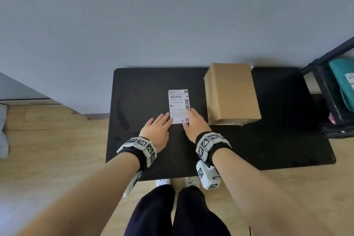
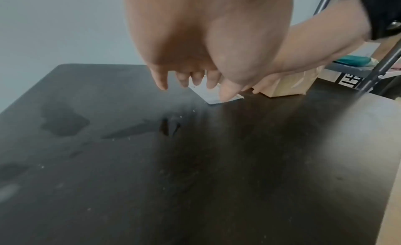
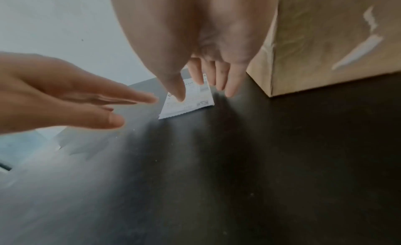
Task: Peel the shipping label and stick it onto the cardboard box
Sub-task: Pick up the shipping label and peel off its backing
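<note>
A white shipping label (image 1: 178, 104) with barcodes lies flat on the black table (image 1: 145, 90), just left of a closed cardboard box (image 1: 232, 92). My left hand (image 1: 159, 126) hovers at the label's lower left edge with straight fingers, holding nothing. My right hand (image 1: 193, 120) reaches over the label's lower right corner, fingers extended. In the right wrist view the right hand (image 3: 195, 87) has its thumb tip down near the label (image 3: 190, 104), beside the box (image 3: 325, 51). The left wrist view shows the left hand (image 2: 195, 80) above the label's corner (image 2: 217, 101).
A dark metal shelf (image 1: 333, 90) with a teal package (image 1: 342, 82) stands right of the table. A grey wall runs behind. Wood floor (image 1: 47, 140) lies to the left, and my legs and white shoes stand at the table's near edge.
</note>
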`<act>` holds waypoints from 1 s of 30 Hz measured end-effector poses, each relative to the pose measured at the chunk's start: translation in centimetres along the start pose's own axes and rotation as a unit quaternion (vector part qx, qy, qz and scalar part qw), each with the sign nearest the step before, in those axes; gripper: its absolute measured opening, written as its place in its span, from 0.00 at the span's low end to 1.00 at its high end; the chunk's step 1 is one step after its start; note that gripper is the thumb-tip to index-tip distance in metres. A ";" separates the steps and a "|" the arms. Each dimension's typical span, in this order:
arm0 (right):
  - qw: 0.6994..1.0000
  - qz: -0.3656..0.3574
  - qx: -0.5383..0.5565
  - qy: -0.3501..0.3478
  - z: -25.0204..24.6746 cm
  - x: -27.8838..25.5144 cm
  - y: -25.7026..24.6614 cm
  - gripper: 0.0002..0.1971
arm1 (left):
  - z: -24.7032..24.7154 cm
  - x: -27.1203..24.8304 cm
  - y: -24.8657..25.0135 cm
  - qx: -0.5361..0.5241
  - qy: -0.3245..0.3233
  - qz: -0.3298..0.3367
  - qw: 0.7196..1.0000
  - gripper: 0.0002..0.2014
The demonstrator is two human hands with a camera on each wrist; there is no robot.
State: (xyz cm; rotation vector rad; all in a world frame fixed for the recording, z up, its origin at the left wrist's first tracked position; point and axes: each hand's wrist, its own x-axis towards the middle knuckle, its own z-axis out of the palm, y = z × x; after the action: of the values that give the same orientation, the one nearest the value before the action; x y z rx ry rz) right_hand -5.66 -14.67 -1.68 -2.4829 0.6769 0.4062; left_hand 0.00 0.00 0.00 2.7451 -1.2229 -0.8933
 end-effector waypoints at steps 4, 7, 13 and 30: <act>0.995 0.057 0.067 0.040 0.4 0.6 0.2 0.17 | 1.3 0.4 -0.3 0.019 -0.016 0.022 0.999 0.30; 0.987 0.102 0.113 0.053 0.4 1.1 0.2 0.17 | 2.2 0.4 -0.4 0.035 -0.042 0.025 0.998 0.30; 0.964 0.171 0.192 0.060 -0.4 2.2 0.2 0.19 | 2.8 0.3 -0.5 0.032 -0.034 0.020 0.999 0.30; 0.924 0.179 0.337 0.021 -1.7 1.2 1.2 0.09 | 0.5 -0.6 0.1 -0.226 0.081 -0.067 0.968 0.24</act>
State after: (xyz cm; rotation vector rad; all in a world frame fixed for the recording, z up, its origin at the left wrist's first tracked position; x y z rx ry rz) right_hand -5.09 -16.95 -1.23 -1.7210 1.0825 0.1970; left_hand -0.66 0.45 -0.03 2.4884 -0.7058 -0.8142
